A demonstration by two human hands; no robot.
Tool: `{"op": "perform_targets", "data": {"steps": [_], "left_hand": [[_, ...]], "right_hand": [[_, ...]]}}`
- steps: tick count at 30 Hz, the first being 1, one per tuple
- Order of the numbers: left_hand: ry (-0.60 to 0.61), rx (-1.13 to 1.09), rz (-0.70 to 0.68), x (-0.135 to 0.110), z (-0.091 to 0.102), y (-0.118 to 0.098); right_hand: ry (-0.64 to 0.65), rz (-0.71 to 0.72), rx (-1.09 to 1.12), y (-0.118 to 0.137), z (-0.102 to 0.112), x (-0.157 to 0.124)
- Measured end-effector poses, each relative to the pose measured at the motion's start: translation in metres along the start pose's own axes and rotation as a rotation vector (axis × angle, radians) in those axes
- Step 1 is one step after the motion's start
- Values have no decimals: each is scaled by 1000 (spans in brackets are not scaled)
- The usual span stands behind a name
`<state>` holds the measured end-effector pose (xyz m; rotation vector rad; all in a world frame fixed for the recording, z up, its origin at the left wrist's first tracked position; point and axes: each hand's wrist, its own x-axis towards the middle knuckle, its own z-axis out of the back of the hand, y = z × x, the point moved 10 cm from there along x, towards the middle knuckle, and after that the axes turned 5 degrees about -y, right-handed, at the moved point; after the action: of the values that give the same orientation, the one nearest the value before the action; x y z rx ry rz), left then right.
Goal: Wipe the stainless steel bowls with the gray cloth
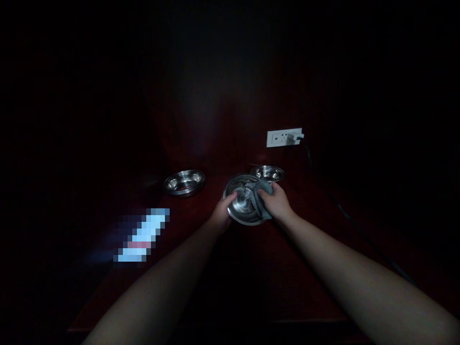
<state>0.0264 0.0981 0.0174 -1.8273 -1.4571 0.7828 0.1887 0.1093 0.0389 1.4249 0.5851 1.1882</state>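
My left hand (222,214) grips the left rim of a shiny steel bowl (239,206), thumb inside and the other fingers hidden beneath. The bowl is tilted toward me above the dark red table. A grey patterned cloth (259,199) is bunched in my right hand (276,203), which presses it over the bowl's right rim. Behind the held bowl, another steel bowl (266,172) rests on the table, partly covered by my right hand and the cloth. To the left sits a stack of steel bowls (184,183); how many it has I cannot tell.
On the table (251,278) at left lies a bright pixelated rectangle (143,237). A white wall socket (284,137) with a plug stands at the back right, and its dark cable (347,213) runs down the right side. The surroundings are very dark.
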Motion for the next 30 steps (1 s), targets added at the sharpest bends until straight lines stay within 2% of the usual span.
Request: {"op": "perform_targets", "data": {"steps": [13, 22, 30], "left_hand": [[9, -12, -5, -3, -4, -2], [25, 0, -37, -2, -7, -5], [-22, 8, 2, -1, 0, 0]], "right_hand": [[46, 12, 41, 5, -4, -2], [26, 9, 9, 5, -1, 0], [24, -8, -5, 6, 1, -1]]}}
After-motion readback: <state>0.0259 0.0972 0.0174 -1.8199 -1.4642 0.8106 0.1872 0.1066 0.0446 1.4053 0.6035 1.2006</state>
